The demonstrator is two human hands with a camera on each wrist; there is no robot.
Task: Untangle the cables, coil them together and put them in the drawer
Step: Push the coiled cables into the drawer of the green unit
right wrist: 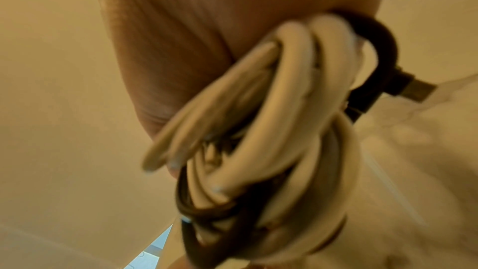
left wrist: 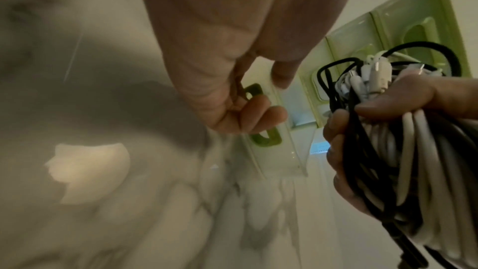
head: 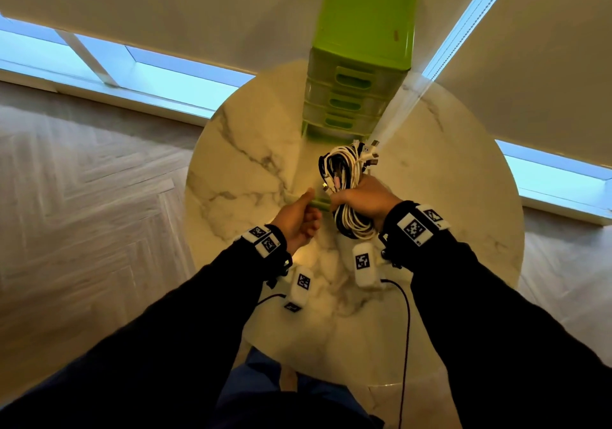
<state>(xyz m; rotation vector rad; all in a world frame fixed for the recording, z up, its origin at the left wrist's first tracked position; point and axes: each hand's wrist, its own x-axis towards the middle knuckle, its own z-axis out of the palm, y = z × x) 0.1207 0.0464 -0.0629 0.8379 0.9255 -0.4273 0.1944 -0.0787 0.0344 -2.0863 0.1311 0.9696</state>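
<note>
A bundle of coiled white and black cables (head: 347, 170) is gripped in my right hand (head: 366, 196), plugs sticking out at the far end. It hangs above the table in front of the green drawer unit (head: 364, 31). In the right wrist view the cable bundle (right wrist: 271, 120) loops fill the frame below my palm (right wrist: 181, 48). My left hand (head: 298, 216) has its fingers (left wrist: 258, 114) curled into the green handle (left wrist: 269, 140) of the lowest drawer (left wrist: 276, 161), which stands pulled out toward me. The cable bundle (left wrist: 413, 150) hangs just right of that drawer.
The drawer unit stands at the far side of a round marble table (head: 248, 163); its upper drawers (head: 347, 80) look closed. A thin black wire (head: 407, 329) runs from my wrist gear over the near table edge. Wooden floor lies to the left.
</note>
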